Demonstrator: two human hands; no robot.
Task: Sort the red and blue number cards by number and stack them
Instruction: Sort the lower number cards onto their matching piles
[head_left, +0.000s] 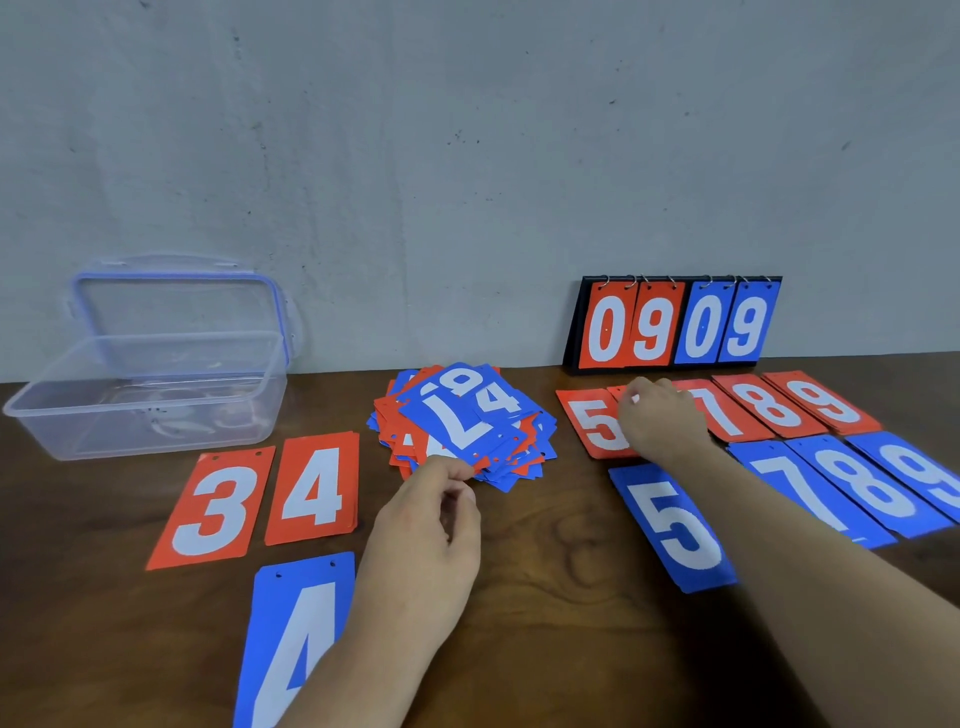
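Our left hand (431, 514) pinches near edge of blue 7 card (457, 423) on pile (395, 431). Our right hand (660, 415) curled, between red 5 card (592, 421) and red 7 card (727, 415); we cannot tell its hold.

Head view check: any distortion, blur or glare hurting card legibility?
Head view: wide-angle stretch elongates the blue 4 card and blue 9 card at the frame edges, both cropped; lighting soft and even, no glare on cards; right hand slightly blurred, covering the digit beside the red 5 card; left hand pinches the top blue 7 card, digit readable; scoreboard digits sharp.
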